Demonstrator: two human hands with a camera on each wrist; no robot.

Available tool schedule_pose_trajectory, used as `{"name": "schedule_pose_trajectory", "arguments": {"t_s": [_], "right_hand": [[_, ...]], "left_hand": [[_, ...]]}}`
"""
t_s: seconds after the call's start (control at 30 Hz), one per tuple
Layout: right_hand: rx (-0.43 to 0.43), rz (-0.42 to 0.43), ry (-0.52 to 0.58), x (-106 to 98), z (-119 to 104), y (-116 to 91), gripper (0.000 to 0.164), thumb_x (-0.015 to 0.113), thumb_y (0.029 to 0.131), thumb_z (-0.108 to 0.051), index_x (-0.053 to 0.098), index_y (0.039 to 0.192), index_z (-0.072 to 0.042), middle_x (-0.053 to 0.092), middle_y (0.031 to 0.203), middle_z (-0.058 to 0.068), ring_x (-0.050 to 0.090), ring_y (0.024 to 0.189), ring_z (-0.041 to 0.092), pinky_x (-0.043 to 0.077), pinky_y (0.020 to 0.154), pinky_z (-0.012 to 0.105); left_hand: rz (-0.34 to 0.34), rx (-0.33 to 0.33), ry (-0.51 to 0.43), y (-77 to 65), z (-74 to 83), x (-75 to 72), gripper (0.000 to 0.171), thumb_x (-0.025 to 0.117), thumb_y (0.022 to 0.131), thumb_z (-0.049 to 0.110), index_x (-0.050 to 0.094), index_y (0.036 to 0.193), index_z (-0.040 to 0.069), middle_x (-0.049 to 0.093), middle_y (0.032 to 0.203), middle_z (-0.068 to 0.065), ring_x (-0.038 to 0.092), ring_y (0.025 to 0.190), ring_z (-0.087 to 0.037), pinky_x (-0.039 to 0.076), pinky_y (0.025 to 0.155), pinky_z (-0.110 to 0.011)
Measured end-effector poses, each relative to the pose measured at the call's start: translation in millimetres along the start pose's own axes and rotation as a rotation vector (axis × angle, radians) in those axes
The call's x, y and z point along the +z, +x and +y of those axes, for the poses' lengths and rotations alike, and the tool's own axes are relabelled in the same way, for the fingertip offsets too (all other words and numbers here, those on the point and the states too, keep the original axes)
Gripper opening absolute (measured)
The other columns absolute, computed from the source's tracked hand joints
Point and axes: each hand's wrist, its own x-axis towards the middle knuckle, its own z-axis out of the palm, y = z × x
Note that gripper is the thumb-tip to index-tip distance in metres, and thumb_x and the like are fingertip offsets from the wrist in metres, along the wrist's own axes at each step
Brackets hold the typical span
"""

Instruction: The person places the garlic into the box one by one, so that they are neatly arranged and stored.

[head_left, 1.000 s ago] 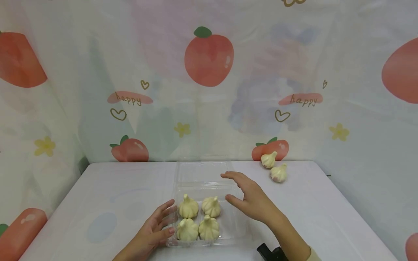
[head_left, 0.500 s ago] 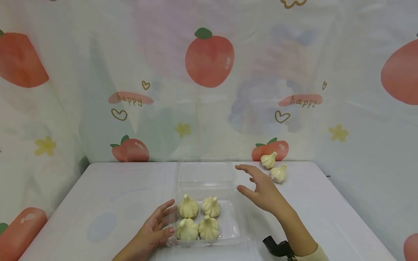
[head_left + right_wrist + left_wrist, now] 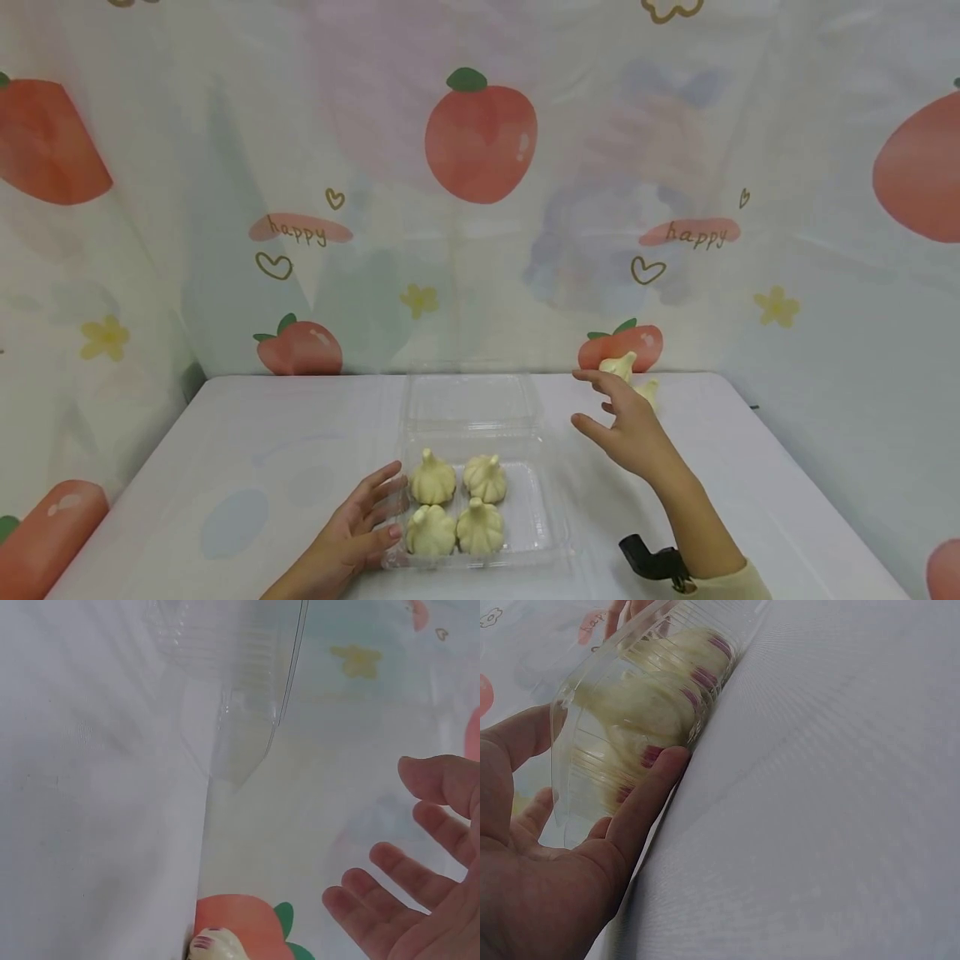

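A clear plastic clamshell box (image 3: 525, 533) lies with its lid (image 3: 471, 400) folded back. Several garlic bulbs (image 3: 480, 527) sit in its left part, in two rows. My left hand (image 3: 352, 529) rests against the box's left side. In the left wrist view its fingers are spread along the plastic wall, with purple-marked bulbs showing through. My right hand (image 3: 626, 429) is in the air right of the box, fingers apart and holding nothing. Behind it are two more bulbs: a rear one (image 3: 619, 364) and a nearer one (image 3: 647, 392) that the hand mostly covers.
A white-covered table (image 3: 300, 467) bears everything. A printed curtain (image 3: 480, 275) with fruit and "happy" patterns rises behind its far edge. The black wrist mount (image 3: 652, 562) sits by my right wrist, beside a pale sleeve (image 3: 731, 583).
My right hand has moved right and away from me, from over the box towards the two loose bulbs, partly covering them. The left hand and the bulbs in the box stay put.
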Motion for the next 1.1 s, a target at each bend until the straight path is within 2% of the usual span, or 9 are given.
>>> {"name": "schedule_pose_trajectory", "arguments": {"t_s": [0.37, 0.7, 0.93, 1.1], "right_hand": [[0.113, 0.057, 0.017, -9.7, 22.5, -1.3, 0.053, 0.073, 0.090, -0.011, 0.051, 0.138, -0.007, 0.055, 0.136, 0.016, 0.053, 0.124, 0.039, 0.050, 0.094, 0.055], [0.142, 0.136, 0.020, -12.9, 39.4, -1.8, 0.051, 0.071, 0.090, -0.010, 0.052, 0.137, -0.003, 0.051, 0.140, 0.022, 0.050, 0.129, 0.046, 0.049, 0.094, 0.057], [0.188, 0.155, -0.001, -16.9, 48.9, -3.8, 0.053, 0.071, 0.090, -0.010, 0.050, 0.139, -0.004, 0.049, 0.143, 0.024, 0.049, 0.130, 0.046, 0.048, 0.095, 0.058], [0.229, 0.201, -0.025, -19.0, 57.0, -5.7, 0.055, 0.072, 0.089, -0.009, 0.050, 0.140, -0.002, 0.048, 0.142, 0.026, 0.047, 0.130, 0.049, 0.047, 0.095, 0.060]], "left_hand": [[-0.001, 0.006, 0.001, -0.8, 0.6, 1.1, 0.073, 0.055, 0.103, 0.012, 0.011, 0.160, 0.018, 0.008, 0.163, -0.022, 0.021, 0.146, -0.045, 0.050, 0.094, -0.050], [-0.008, 0.007, 0.006, 0.0, 0.2, 0.7, 0.072, 0.054, 0.103, 0.013, 0.011, 0.160, 0.019, 0.008, 0.164, -0.021, 0.019, 0.147, -0.045, 0.050, 0.095, -0.050], [-0.003, 0.002, 0.002, 0.0, -0.3, 0.1, 0.071, 0.054, 0.103, 0.013, 0.012, 0.160, 0.020, 0.008, 0.164, -0.020, 0.019, 0.146, -0.045, 0.050, 0.095, -0.050], [-0.005, -0.001, 0.005, 0.2, -0.4, 0.6, 0.072, 0.054, 0.103, 0.013, 0.012, 0.160, 0.020, 0.008, 0.164, -0.020, 0.019, 0.147, -0.045, 0.049, 0.096, -0.051]]}}
